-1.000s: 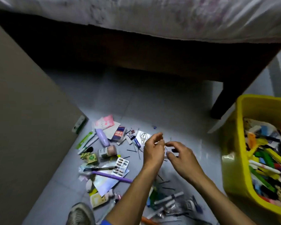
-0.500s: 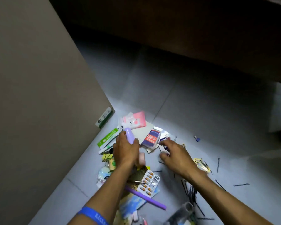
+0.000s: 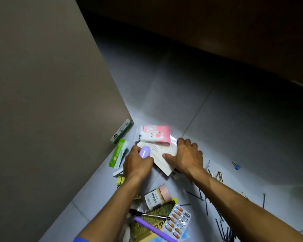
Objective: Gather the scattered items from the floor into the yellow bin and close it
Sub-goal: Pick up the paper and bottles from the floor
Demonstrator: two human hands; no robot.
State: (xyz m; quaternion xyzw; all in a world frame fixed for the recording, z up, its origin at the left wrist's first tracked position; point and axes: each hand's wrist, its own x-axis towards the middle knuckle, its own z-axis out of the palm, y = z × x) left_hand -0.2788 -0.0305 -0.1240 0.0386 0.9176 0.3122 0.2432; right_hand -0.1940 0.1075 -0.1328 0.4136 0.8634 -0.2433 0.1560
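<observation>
Scattered items lie on the grey tiled floor. My left hand (image 3: 136, 164) grips a lilac capsule-shaped object (image 3: 144, 151). My right hand (image 3: 186, 157) holds a white card or paper packet (image 3: 160, 156), thumb on top, fingers curled over its far edge. A pink and white packet (image 3: 156, 134) lies on that card's far end. Near my forearms are a small pill bottle with a pink cap (image 3: 157, 196), a blister pack of orange capsules (image 3: 178, 220), a black pen (image 3: 147, 213) and a purple pen (image 3: 152, 227). The yellow bin is out of view.
A tall brown panel (image 3: 51, 102) stands close on the left, with a green and white box (image 3: 122, 131) at its foot. A green sachet (image 3: 116, 154) lies beside it. Hair pins (image 3: 206, 199) and a blue binder clip (image 3: 235, 165) lie at right. Dark bed base behind.
The view has turned left, away from the yellow bin. My left hand has taken hold of the lilac object. My right hand has moved forward onto the white card.
</observation>
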